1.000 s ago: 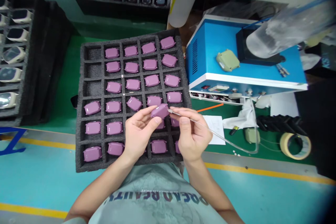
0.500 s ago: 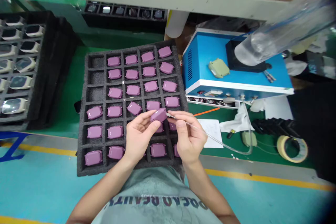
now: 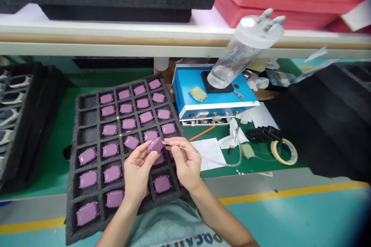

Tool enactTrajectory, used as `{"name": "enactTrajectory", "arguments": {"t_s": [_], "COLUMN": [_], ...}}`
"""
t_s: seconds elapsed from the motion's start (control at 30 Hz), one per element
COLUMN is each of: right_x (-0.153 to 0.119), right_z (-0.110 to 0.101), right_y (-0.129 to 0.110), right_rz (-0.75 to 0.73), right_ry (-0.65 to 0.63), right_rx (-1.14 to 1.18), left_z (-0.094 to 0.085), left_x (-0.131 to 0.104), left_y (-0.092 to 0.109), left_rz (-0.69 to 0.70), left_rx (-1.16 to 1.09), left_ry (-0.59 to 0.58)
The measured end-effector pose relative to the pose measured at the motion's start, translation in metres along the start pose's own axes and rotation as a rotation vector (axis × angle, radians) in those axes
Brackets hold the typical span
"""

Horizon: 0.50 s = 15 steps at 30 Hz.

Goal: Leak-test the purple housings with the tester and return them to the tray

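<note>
In my left hand (image 3: 135, 175) is a purple watch case (image 3: 155, 145), pinched between thumb and fingers above a dark grey foam tray (image 3: 87, 118). My right hand (image 3: 186, 165) grips a thin metal-tipped tool (image 3: 165, 143) at the end of a clear tube (image 3: 216, 161). Its tip is at the right edge of the case; whether it touches cannot be made out. More purple watch cases (image 3: 112, 173) lie in the tray's compartments, some hidden beneath my hands. Three compartments at the upper left hold none.
The tube runs to a blue box (image 3: 185, 87) bearing a clear cylinder (image 3: 232, 61) and a green watch case (image 3: 198, 94). Right lie white paper (image 3: 210, 150), an orange stick (image 3: 202, 133) and a tape roll (image 3: 295, 158). A shelf edge (image 3: 116, 50) crosses above; trays of watches (image 3: 17, 98) stand left.
The head view has tilted up, bringing the upper shelf into sight, and the tray and box sit further left in it. Both hands keep the same hold on the watch case and tool.
</note>
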State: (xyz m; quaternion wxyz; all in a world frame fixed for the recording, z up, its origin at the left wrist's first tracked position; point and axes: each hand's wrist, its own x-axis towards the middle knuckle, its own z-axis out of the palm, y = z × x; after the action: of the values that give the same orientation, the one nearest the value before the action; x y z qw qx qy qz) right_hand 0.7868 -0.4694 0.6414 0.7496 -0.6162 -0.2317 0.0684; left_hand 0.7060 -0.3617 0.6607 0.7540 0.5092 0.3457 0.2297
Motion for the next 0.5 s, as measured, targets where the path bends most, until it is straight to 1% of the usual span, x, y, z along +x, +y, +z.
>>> {"name": "enactTrajectory", "arguments": {"t_s": [0.1, 0.2, 0.5], "right_x": [0.0015, 0.0029, 0.0058], "right_z": [0.0009, 0.0015, 0.0029], "right_y": [-0.0007, -0.0004, -0.0016], "right_rz": [-0.002, -0.009, -0.023], "right_ry": [-0.003, 0.001, 0.002], "right_rx": [0.006, 0.012, 0.024], "left_z": [-0.0002, 0.0002, 0.0052], "left_x": [0.0011, 0.0025, 0.0036], "left_y": [0.0000, 0.0008, 0.0082], "left_rz": [-0.007, -0.001, -0.022], "left_rx": [0.033, 0.045, 0.008], "left_ry": [0.034, 0.044, 0.071]}}
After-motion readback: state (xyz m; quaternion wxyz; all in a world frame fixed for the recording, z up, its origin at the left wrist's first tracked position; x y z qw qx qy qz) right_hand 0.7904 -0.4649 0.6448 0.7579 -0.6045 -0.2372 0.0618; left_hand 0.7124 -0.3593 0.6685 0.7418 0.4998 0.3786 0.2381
